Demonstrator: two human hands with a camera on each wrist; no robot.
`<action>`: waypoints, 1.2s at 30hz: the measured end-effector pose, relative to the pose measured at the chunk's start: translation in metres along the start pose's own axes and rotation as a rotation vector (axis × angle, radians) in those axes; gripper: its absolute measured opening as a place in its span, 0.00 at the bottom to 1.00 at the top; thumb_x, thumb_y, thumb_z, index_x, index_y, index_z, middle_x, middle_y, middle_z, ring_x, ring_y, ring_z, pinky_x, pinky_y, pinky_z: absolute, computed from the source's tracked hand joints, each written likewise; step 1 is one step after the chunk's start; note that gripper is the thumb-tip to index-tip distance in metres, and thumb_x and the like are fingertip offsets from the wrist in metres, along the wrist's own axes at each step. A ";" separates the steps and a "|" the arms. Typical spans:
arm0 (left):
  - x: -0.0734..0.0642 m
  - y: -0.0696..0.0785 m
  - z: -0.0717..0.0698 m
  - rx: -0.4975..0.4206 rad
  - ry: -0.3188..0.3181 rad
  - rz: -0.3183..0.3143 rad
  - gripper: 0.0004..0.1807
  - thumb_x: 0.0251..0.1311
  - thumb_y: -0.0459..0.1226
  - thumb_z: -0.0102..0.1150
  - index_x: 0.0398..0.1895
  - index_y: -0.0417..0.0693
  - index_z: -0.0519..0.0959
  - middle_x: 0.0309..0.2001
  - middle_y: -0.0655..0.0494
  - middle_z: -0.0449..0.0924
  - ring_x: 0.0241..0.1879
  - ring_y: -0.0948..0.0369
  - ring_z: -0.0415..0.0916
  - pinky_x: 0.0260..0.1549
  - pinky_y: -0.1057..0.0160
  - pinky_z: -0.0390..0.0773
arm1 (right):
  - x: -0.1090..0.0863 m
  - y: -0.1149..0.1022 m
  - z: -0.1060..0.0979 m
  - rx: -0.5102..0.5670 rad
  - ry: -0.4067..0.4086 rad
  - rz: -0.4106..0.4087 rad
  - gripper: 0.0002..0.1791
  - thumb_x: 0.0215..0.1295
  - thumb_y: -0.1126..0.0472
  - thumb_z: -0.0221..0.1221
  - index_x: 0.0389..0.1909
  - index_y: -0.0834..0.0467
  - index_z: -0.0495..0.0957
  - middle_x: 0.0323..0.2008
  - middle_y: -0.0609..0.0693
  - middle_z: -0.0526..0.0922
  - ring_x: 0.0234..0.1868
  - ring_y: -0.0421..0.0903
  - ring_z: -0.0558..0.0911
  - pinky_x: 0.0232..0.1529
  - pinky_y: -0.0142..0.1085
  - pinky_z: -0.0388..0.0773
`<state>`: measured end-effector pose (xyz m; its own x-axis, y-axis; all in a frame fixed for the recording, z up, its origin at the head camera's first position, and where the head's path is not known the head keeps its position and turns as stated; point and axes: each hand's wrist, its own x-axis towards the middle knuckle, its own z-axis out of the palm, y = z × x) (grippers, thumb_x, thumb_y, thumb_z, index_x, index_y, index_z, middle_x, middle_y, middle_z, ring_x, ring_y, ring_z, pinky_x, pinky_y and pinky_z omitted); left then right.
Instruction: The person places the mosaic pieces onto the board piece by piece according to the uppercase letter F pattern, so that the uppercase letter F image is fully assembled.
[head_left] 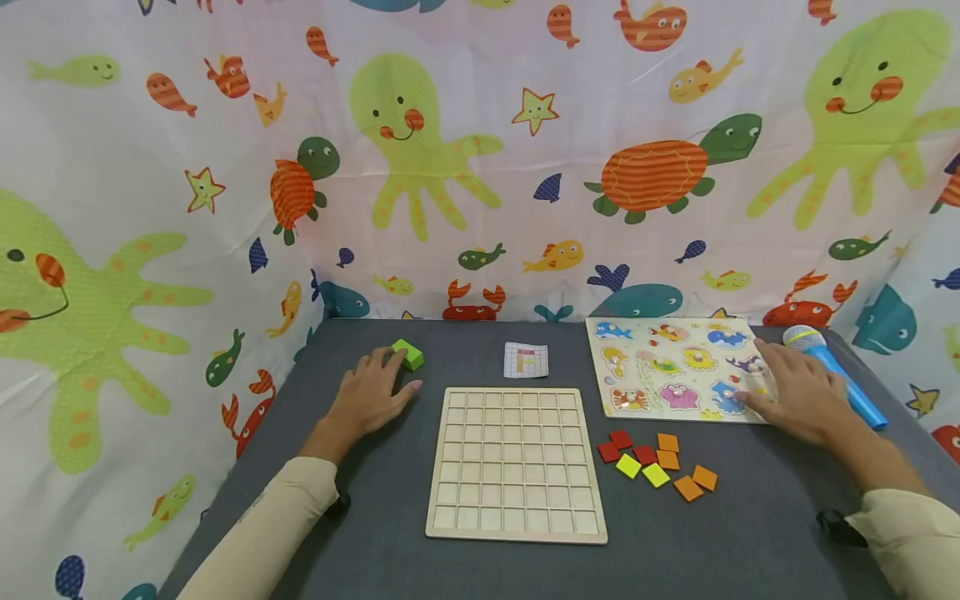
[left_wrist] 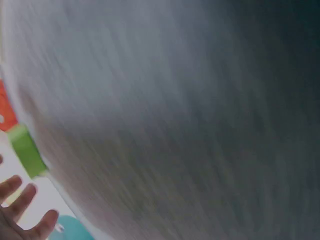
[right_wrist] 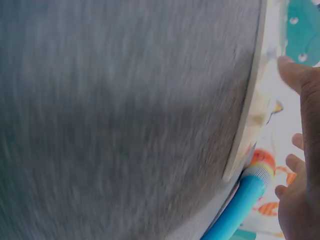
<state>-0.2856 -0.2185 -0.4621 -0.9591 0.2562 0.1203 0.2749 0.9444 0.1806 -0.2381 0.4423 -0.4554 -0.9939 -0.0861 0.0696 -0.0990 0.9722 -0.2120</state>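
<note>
Green block (head_left: 407, 354): near the far left edge of the grey table (head_left: 390, 558), at the fingertips of the left hand (head_left: 367, 396), fingers loosely bent, not gripping; contact uncertain. Grey surface separated it from the wooden grid board (head_left: 517, 537). Right hand (head_left: 802, 392): fingers loosely extended, grasping nothing, over the sea-animal puzzle board's (head_left: 652, 380) right side. Blue toy microphone (head_left: 851, 392): just beyond, along the right edge. Coloured square tiles (head_left: 656, 475): between grid and right forearm. Sea-creature curtain (head_left: 480, 192): against the far edge.
</note>
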 end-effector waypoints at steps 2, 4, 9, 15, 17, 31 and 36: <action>-0.003 0.009 0.000 -0.065 -0.007 -0.012 0.41 0.76 0.60 0.52 0.83 0.49 0.62 0.77 0.37 0.62 0.73 0.36 0.65 0.64 0.27 0.69 | 0.000 -0.008 0.000 0.017 -0.008 -0.011 0.57 0.71 0.31 0.57 0.86 0.60 0.43 0.76 0.78 0.53 0.69 0.84 0.52 0.56 0.79 0.54; -0.008 0.016 -0.001 -0.140 -0.022 -0.030 0.39 0.76 0.58 0.54 0.83 0.50 0.63 0.74 0.38 0.65 0.71 0.37 0.67 0.63 0.29 0.71 | -0.001 -0.017 0.001 0.027 -0.011 -0.027 0.55 0.72 0.32 0.58 0.85 0.61 0.48 0.75 0.78 0.56 0.69 0.82 0.54 0.55 0.76 0.57; -0.020 0.029 -0.004 -0.365 -0.049 -0.071 0.34 0.76 0.50 0.58 0.79 0.46 0.68 0.66 0.40 0.72 0.62 0.44 0.74 0.60 0.37 0.75 | -0.005 -0.039 0.001 0.075 0.010 -0.083 0.46 0.73 0.37 0.60 0.79 0.63 0.62 0.73 0.77 0.63 0.68 0.79 0.58 0.55 0.73 0.59; -0.040 0.041 -0.007 -0.568 -0.054 -0.109 0.29 0.76 0.47 0.61 0.75 0.46 0.74 0.63 0.46 0.78 0.59 0.50 0.79 0.59 0.43 0.80 | -0.014 -0.064 -0.001 0.166 0.034 -0.141 0.37 0.73 0.44 0.64 0.73 0.63 0.72 0.68 0.74 0.73 0.69 0.77 0.62 0.58 0.75 0.58; -0.046 0.046 -0.006 -0.607 -0.060 -0.128 0.28 0.76 0.48 0.61 0.74 0.49 0.75 0.63 0.49 0.78 0.60 0.51 0.79 0.59 0.44 0.80 | -0.016 -0.072 0.000 0.209 0.030 -0.156 0.34 0.73 0.46 0.65 0.71 0.63 0.74 0.66 0.73 0.75 0.69 0.78 0.62 0.61 0.77 0.56; -0.068 0.072 0.004 -0.731 -0.074 -0.141 0.27 0.74 0.45 0.64 0.72 0.49 0.76 0.59 0.52 0.80 0.57 0.56 0.81 0.52 0.51 0.82 | -0.022 -0.112 0.008 0.342 -0.075 -0.181 0.30 0.70 0.48 0.68 0.68 0.59 0.80 0.64 0.65 0.80 0.63 0.65 0.70 0.57 0.68 0.68; -0.070 0.075 0.009 -0.824 -0.075 -0.155 0.29 0.75 0.45 0.63 0.75 0.48 0.74 0.65 0.50 0.80 0.61 0.54 0.80 0.56 0.50 0.82 | -0.021 -0.128 0.010 0.394 -0.145 -0.178 0.29 0.68 0.49 0.70 0.66 0.58 0.82 0.63 0.61 0.81 0.64 0.64 0.72 0.59 0.69 0.70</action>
<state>-0.1987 -0.1640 -0.4659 -0.9840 0.1767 -0.0240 0.0735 0.5246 0.8482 -0.2051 0.3178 -0.4397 -0.9536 -0.3009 0.0072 -0.2520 0.7852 -0.5657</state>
